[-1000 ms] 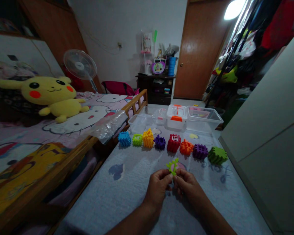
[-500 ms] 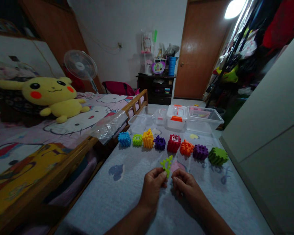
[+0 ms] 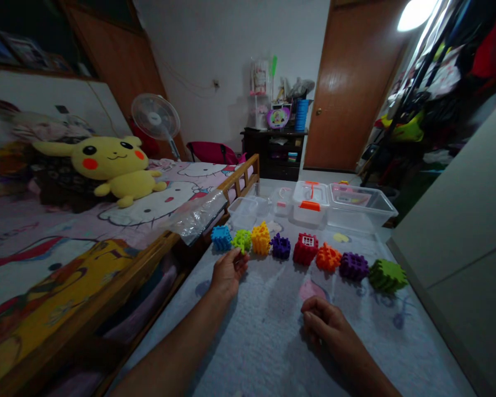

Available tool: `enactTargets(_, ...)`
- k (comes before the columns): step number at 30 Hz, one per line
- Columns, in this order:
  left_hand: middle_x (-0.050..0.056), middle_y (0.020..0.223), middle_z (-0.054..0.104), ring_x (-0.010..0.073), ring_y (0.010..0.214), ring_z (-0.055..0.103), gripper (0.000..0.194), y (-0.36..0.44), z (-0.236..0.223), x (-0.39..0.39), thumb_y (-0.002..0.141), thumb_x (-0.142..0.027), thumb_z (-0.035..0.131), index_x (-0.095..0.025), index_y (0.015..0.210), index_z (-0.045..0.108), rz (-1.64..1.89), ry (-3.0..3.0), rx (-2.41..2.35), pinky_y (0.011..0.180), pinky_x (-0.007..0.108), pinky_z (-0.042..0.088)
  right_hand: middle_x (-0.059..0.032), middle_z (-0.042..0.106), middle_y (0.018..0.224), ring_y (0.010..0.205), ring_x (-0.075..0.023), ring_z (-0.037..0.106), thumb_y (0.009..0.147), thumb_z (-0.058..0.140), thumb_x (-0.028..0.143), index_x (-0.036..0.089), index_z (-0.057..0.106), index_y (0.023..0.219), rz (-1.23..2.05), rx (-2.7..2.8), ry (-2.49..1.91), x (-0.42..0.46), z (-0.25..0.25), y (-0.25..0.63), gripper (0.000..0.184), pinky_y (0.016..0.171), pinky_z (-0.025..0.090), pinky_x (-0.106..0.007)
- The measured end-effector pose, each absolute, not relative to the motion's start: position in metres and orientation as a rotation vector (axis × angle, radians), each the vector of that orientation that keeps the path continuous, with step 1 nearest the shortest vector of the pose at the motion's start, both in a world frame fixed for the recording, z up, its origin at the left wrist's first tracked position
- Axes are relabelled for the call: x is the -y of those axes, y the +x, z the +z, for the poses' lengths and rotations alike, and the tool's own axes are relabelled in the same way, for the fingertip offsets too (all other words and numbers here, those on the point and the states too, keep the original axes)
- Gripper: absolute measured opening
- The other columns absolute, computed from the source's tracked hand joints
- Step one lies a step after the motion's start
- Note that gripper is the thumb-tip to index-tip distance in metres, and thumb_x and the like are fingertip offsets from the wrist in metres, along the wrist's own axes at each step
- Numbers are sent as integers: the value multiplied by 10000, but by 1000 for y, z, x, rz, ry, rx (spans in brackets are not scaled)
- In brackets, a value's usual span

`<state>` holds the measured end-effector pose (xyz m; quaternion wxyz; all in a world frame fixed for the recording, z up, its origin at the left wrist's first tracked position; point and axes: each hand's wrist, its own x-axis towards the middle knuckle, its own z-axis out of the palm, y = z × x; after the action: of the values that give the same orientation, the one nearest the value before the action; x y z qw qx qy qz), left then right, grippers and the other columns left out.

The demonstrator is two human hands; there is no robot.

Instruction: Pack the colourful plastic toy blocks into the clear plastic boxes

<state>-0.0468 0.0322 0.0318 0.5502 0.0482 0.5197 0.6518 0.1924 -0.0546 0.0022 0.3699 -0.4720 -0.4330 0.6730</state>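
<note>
Head: two hands [image 3: 229, 271], eight plastic blocks [image 3: 305, 248]

The left hand [image 3: 230, 271] has moved the green piece [image 3: 242, 241] into the row of blocks [image 3: 305, 248].

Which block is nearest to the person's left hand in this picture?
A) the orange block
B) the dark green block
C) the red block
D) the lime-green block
D. The left hand reaches toward the row of blocks, and its fingers sit just below the lime-green block.
</note>
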Motion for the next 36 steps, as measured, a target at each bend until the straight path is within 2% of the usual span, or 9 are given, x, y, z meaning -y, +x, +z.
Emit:
enactTargets(19, 24, 543, 652, 123, 374, 621, 170, -55, 33, -68, 852, -61, 620, -128, 701, 583, 1369, -12, -1266, 333, 153, 456, 70, 467, 565, 485, -81, 415, 734, 716, 489, 199, 545, 821, 1776, 1126, -1160, 54, -5, 196, 347, 469, 295, -213)
enactTargets(26, 38, 558, 664, 134, 397, 638, 128, -63, 33, -68, 885, -77, 592, -124, 766, 596, 1284, -8, -1273, 340, 161, 480, 79, 444, 539, 468, -77, 383, 741, 701, 452, 199, 542, 810, 1791, 1142, -1157, 55, -6, 196, 307, 461, 261, -216)
enactTargets(30, 31, 587, 677, 145, 420, 658, 28, -67, 32, -67, 871, -123, 650, -122, 860, 624, 1232, 3, -1254, 360, 178, 511, 79, 444, 559, 474, -75, 380, 731, 710, 434, 202, 547, 814, 1797, 1095, -1123, 56, -5, 194, 295, 458, 247, -215)
enactTargets(32, 33, 598, 683, 152, 423, 663, 63, -68, 31, -67, 862, -151, 678, -124, 892, 629, 1213, 6, -1247, 366, 186, 519, 78, 443, 561, 475, -77, 385, 724, 713, 438, 204, 549, 812, 1800, 1090, -1127, 57, -4, 194, 299, 458, 251, -215)
enactTargets(36, 57, 607, 697, 168, 438, 675, 37, -67, 30, -66, 906, -152, 617, -116, 915, 621, 1172, 20, -1236, 385, 212, 539, 79, 441, 558, 478, -78, 393, 727, 709, 428, 201, 555, 812, 1782, 1112, -1157, 56, -2, 195, 287, 465, 267, -217)
